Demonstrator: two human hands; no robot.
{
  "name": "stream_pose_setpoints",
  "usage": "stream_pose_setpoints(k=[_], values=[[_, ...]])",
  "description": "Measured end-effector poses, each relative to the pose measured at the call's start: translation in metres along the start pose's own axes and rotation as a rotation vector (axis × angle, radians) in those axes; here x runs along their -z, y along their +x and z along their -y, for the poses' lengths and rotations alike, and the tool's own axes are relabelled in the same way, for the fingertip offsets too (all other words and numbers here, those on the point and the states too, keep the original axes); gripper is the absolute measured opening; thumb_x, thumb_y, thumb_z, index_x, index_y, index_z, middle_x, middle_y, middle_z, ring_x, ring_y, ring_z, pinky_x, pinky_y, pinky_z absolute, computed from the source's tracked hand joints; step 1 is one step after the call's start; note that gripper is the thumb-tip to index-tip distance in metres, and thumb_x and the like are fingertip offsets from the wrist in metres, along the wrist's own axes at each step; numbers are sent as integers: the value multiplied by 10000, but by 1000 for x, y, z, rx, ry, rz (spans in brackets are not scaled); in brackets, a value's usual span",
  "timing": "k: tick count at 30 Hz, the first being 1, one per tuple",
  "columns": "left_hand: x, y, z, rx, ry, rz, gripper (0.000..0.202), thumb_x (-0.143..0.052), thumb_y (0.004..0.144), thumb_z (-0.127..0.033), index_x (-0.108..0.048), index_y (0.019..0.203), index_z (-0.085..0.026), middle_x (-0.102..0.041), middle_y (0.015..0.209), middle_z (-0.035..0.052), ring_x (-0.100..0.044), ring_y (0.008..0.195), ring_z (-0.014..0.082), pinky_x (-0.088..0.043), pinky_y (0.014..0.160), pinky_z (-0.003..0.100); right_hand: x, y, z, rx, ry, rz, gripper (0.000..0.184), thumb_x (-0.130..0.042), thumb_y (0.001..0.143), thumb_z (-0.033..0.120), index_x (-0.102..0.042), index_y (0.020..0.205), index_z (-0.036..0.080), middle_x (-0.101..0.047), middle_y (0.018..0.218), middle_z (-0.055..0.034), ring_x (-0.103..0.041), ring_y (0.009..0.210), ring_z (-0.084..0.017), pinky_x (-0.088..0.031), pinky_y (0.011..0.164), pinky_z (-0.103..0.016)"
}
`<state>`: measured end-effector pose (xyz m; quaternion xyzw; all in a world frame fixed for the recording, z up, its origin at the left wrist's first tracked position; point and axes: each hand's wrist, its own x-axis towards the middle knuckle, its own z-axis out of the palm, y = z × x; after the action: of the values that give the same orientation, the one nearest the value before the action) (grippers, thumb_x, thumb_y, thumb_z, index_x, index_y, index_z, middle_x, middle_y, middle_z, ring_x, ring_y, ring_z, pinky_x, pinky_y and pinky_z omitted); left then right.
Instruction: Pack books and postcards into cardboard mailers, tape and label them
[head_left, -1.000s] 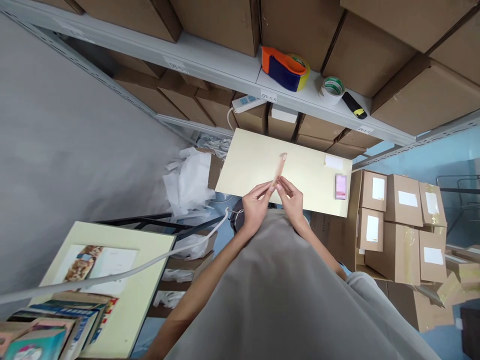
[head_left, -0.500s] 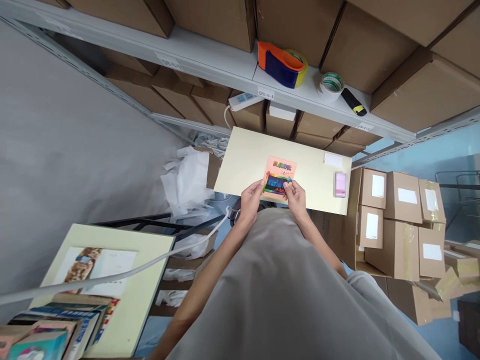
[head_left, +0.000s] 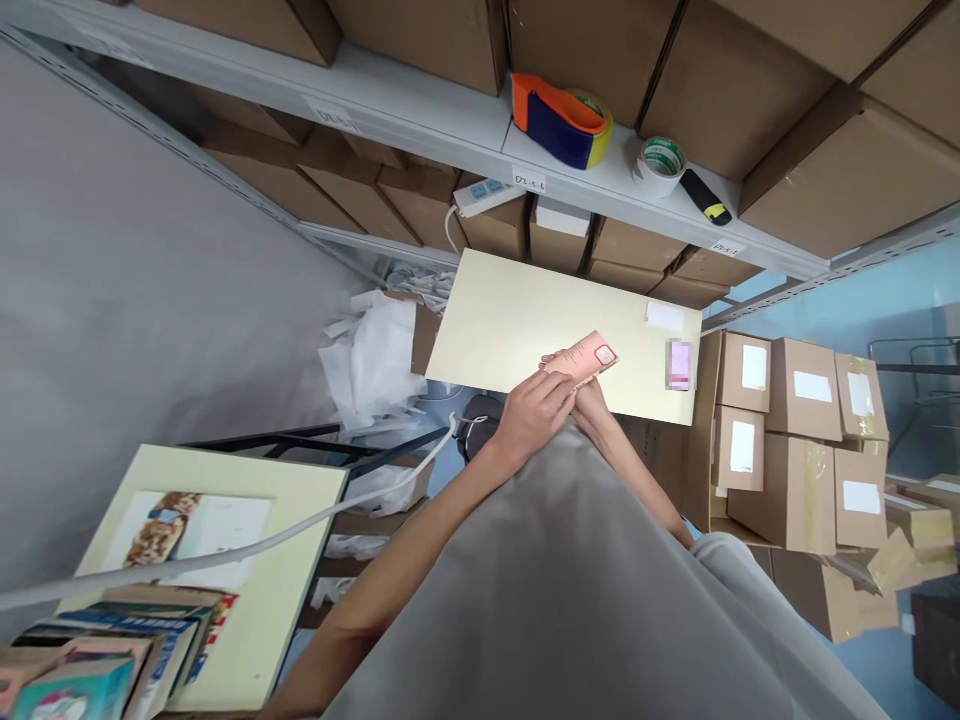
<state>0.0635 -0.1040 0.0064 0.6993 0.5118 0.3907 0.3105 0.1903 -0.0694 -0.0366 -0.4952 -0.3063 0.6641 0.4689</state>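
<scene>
A small pink book [head_left: 579,360] is between my hands over the near edge of the cream table [head_left: 495,310]. Its back cover faces up, with small print and a red-framed label near the right end, and it lies slanted. My left hand [head_left: 534,412] has its fingers closed over the lower left part of the cover. From beneath, my right hand [head_left: 592,402] grips the book, most of its fingers hidden behind it; fingertips show at the far left edge.
A phone-like blurred pink item [head_left: 679,365] and a white paper [head_left: 665,315] lie on the table's right side. The shelf above holds a tape dispenser [head_left: 561,122], a tape roll [head_left: 660,166] and a cutter [head_left: 705,197]. Cartons [head_left: 781,490] stand right; stacked books [head_left: 127,650] stand lower left.
The book has been turned over from its colourful front cover to its back and tilted. My left hand has moved right across it, and my right hand has gone underneath.
</scene>
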Motion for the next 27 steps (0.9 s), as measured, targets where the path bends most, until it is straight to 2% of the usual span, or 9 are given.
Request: stream_pose_setpoints(k=[4, 7, 9, 13, 15, 17, 22, 25, 27], values=[[4, 1, 15, 250, -284, -169, 199, -756, 988, -426, -806, 1072, -253, -839, 1032, 92, -774, 950, 259, -624, 892, 389, 10, -1, 2, 45, -112, -64, 480, -878, 808, 652, -741, 987, 229, -823, 895, -34, -726, 800, -194, -633, 802, -327], [13, 8, 42, 525, -669, -288, 429, -886, 843, -528, -750, 1135, -244, -797, 870, 34, -727, 762, 197, -576, 711, 300, 14, -3, 10, 120, -200, -102, 525, -864, 826, 725, -731, 948, 232, -734, 776, 13, -628, 694, -158, -566, 705, -291], [16, 12, 58, 618, -772, -302, 488, -932, 754, -534, -747, 1095, -237, -800, 868, 34, -727, 760, 193, -575, 718, 297, 11, -8, 16, 170, -260, -103, 513, -847, 864, 723, -743, 965, 231, -707, 777, 13, -610, 692, -162, -550, 698, -300], [7, 16, 69, 571, -674, -316, 401, -905, 750, -480, -783, 1034, -224, -853, 1115, 102, -788, 1117, 288, -618, 1045, 435, -7, -26, 26, 416, -528, -136, 374, -739, 1033, 609, -808, 1013, 242, -741, 918, -47, -652, 844, -216, -570, 785, -352], [-1, 17, 65, 548, -717, -278, 317, -855, 806, -457, -790, 1002, -217, -852, 1162, 122, -772, 1228, 327, -592, 1143, 497, -18, -36, 25, 582, -708, -40, 300, -683, 1097, 516, -843, 1043, 268, -765, 997, -79, -679, 958, -252, -587, 878, -394], [-7, 18, 60, 561, -830, -250, 275, -750, 905, -482, -786, 975, -218, -848, 1099, 130, -770, 1232, 346, -614, 1119, 515, -27, -43, 20, 677, -858, 124, 285, -627, 1138, 440, -865, 1089, 292, -779, 1025, -94, -691, 998, -267, -593, 912, -414], [-10, 12, 59, 626, -955, -243, 346, -649, 968, -555, -790, 938, -240, -823, 968, 119, -759, 1234, 350, -657, 1025, 466, -33, -48, 7, 686, -961, 291, 316, -580, 1176, 400, -881, 1150, 305, -789, 1043, -96, -712, 994, -257, -608, 889, -393], [-4, 0, 64, 682, -1040, -176, 362, -737, 885, -580, -794, 922, -225, -835, 1002, 138, -768, 1212, 360, -660, 1016, 478, -30, -45, 7, 624, -868, 277, 273, -648, 1143, 455, -886, 1136, 323, -788, 1039, -85, -728, 1015, -265, -616, 928, -405], [0, -9, 69, 705, -1043, -206, 358, -817, 814, -535, -774, 978, -220, -845, 1070, 135, -780, 1181, 343, -656, 1009, 479, -26, -40, 9, 571, -780, 195, 259, -691, 1113, 492, -885, 1122, 320, -785, 1039, -79, -728, 999, -266, -613, 942, -403]])
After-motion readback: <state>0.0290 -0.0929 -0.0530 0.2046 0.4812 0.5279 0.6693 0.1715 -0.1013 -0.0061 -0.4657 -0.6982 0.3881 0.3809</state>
